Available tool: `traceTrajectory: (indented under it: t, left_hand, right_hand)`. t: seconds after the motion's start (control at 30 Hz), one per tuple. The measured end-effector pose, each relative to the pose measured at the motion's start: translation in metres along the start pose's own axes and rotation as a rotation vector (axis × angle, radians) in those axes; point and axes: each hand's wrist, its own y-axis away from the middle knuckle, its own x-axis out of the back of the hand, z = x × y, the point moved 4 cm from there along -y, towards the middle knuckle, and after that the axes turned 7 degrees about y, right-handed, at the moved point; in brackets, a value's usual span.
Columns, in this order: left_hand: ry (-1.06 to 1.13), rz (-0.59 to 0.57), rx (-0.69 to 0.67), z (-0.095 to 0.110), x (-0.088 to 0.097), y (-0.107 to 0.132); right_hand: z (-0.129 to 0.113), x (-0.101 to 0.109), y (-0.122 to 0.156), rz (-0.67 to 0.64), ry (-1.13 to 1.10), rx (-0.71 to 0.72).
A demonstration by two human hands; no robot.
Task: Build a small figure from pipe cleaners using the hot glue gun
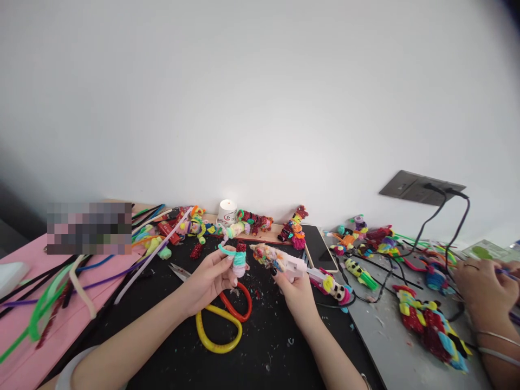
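Observation:
My left hand (209, 281) is closed around a small pipe-cleaner figure (239, 261), coiled in dark red, teal and lilac, with a loose teal end sticking out to the left. In my right hand (298, 295) is a white hot glue gun (294, 265), gripped by its handle. Its front end points left towards the figure and is coated with multicoloured fuzz; a gap separates the two. Below my left hand, on the black mat (162, 346), lie scissors (219, 330) with one yellow and one red handle loop, blades partly hidden by the hand.
Loose pipe cleaners (85, 271) spread over a pink sheet (24, 254) at left. Along the wall stand a paper cup (227, 211) and finished figures (294, 227), near a phone (320, 246). More figures (433, 325) and black cables lie right, beside another person's hand (485, 287).

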Motion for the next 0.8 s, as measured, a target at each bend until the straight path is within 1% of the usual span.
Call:
traceTrajectory:
  t: [0.1, 0.2, 0.33, 0.4, 0.47, 0.53, 0.6, 0.67, 0.8]
  left_hand:
    - [-0.024, 0.033, -0.046, 0.001, 0.001, -0.001]
    - [-0.122, 0.055, -0.111, 0.005, -0.001, -0.001]
    - [-0.304, 0.136, -0.201, 0.011, -0.005, 0.002]
    - [-0.383, 0.16, -0.245, 0.012, -0.006, 0.003]
    - [-0.454, 0.164, -0.283, 0.012, -0.007, 0.003]
    - [-0.529, 0.163, -0.309, 0.011, -0.008, 0.004]
    - [-0.628, 0.155, -0.32, 0.009, -0.01, 0.006]
    - [-0.74, 0.132, -0.322, 0.006, -0.013, 0.008]
    - [-0.918, 0.063, -0.321, 0.001, -0.018, 0.013]
  right_hand:
    - [-0.003, 0.005, -0.001, -0.013, 0.128, 0.032]
    - [-0.005, 0.007, -0.002, -0.04, 0.392, 0.062]
    - [0.004, 0.004, 0.0, -0.074, 0.795, -0.039]
    - [0.007, 0.002, 0.002, -0.086, 0.884, -0.068]
    - [0.003, 0.001, 0.003, -0.071, 0.87, -0.039]
    - [-0.008, 0.001, 0.005, -0.032, 0.758, 0.05]
    - [-0.022, -0.001, 0.009, -0.053, 0.596, 0.163]
    - [-0.032, -0.004, 0.013, -0.106, 0.494, 0.232]
    - [-0.039, -0.014, 0.021, -0.131, 0.471, 0.27]
